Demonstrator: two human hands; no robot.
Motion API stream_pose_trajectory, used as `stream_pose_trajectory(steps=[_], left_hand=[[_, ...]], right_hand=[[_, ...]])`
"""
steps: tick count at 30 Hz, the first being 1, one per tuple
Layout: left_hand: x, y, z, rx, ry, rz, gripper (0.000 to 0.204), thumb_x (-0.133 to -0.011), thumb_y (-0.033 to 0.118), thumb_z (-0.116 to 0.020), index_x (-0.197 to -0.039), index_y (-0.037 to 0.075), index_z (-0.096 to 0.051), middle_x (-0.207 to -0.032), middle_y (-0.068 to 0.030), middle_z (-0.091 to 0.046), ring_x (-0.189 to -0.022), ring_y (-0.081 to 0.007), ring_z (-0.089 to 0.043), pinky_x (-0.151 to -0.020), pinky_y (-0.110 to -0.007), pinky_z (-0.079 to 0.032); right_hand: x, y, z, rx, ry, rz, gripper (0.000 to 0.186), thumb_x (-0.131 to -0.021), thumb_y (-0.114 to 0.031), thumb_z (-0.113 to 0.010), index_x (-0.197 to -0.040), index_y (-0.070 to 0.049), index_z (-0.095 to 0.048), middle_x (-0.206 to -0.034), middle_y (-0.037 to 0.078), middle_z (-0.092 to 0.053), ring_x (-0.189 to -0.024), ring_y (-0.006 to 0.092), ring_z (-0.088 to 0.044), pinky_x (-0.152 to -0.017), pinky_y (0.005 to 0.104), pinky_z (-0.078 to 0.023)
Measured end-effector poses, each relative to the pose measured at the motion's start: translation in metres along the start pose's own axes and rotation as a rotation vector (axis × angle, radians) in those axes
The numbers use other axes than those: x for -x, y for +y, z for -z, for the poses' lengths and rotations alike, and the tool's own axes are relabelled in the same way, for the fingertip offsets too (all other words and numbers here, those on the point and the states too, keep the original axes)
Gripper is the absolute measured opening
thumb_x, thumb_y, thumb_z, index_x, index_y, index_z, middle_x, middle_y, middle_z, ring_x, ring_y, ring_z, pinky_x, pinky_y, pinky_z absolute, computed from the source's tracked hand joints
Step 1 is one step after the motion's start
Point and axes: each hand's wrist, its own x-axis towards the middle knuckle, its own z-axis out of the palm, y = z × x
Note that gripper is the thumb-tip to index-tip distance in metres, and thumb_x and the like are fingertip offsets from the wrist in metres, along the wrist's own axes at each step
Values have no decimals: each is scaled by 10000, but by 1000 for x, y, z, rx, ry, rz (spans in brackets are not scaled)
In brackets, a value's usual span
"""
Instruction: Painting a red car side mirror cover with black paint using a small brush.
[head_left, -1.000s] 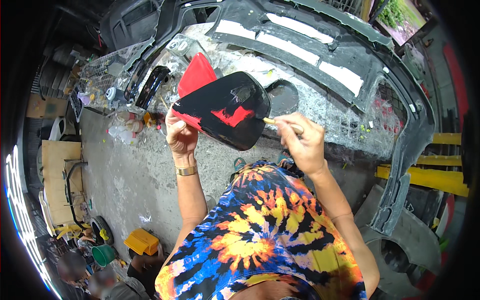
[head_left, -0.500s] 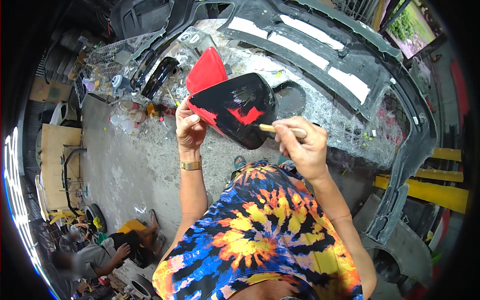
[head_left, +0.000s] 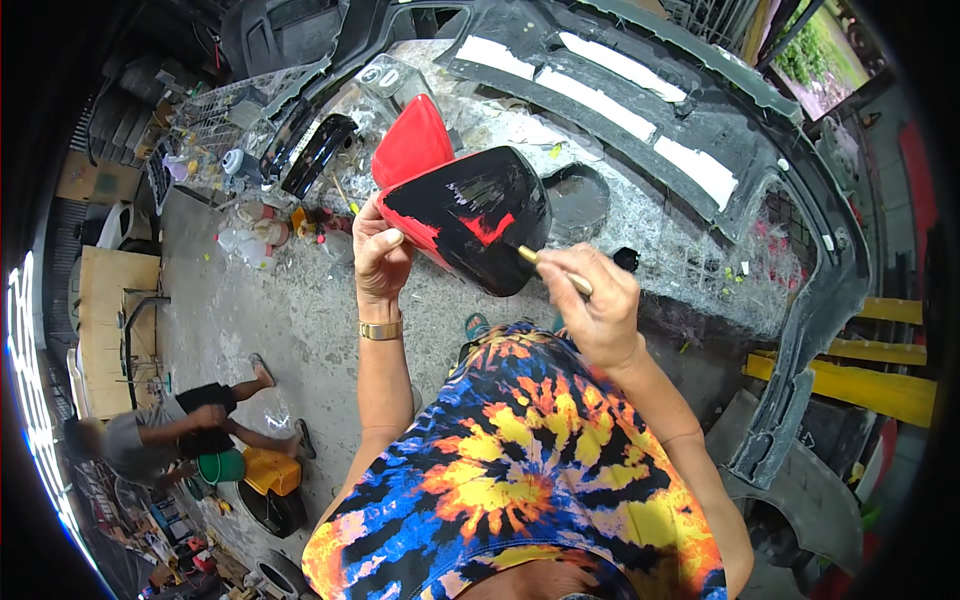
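A shell that looks like a car side-mirror cover [head_left: 465, 215] is tilted up in front of me, mostly wet-looking black with red showing at its left edge and in a patch. My left hand [head_left: 382, 250] grips its red left edge between thumb and fingers. My right hand [head_left: 597, 300] is closed round the wooden handle of a small paintbrush [head_left: 555, 270]. The brush's tip reaches the black face just below the red patch. Right behind the cover's upper left is a glossy red shell [head_left: 412, 145]; whether they touch I cannot tell.
Beyond lies a paint-spattered worktable [head_left: 520, 125] with a dark round pan [head_left: 578, 200]. A big grey bumper [head_left: 690, 110] with white strips curves round the far and right side. Plastic bottles [head_left: 250, 235] stand at left. A co-worker [head_left: 165, 430] is at lower left by a green bucket [head_left: 222, 466].
The red patch on the cover has shrunk under black. My right hand has shifted slightly left and down with the brush. The co-worker, seated low before, is now up with legs apart.
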Motion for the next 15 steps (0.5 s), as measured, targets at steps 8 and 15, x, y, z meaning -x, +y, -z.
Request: stream_pose_trajectory(steps=[8, 15], left_hand=[[4, 1, -2, -66, 25, 5, 490, -713, 81, -645, -1174, -54, -549, -1103, -150, -649, -1018, -243, -641, -950, -375, -500], [6, 6, -5, 9, 10, -7, 506, -702, 62, -653, -1177, -69, -540, -1111, -167, -645, -1028, -253, -640, -957, -380, -498]], right_hand=[[0, -12, 1, -329, -123, -179, 76, -863, -21, -650, -921, 26, -653, -710, 62, -633, -579, 93, -591, -521, 239, -463], [-22, 27, 8, -261, 65, -335, 94, -912, -78, -612, -908, 6, -653, -659, 16, -612, -518, 47, -546, -461, 201, -422]])
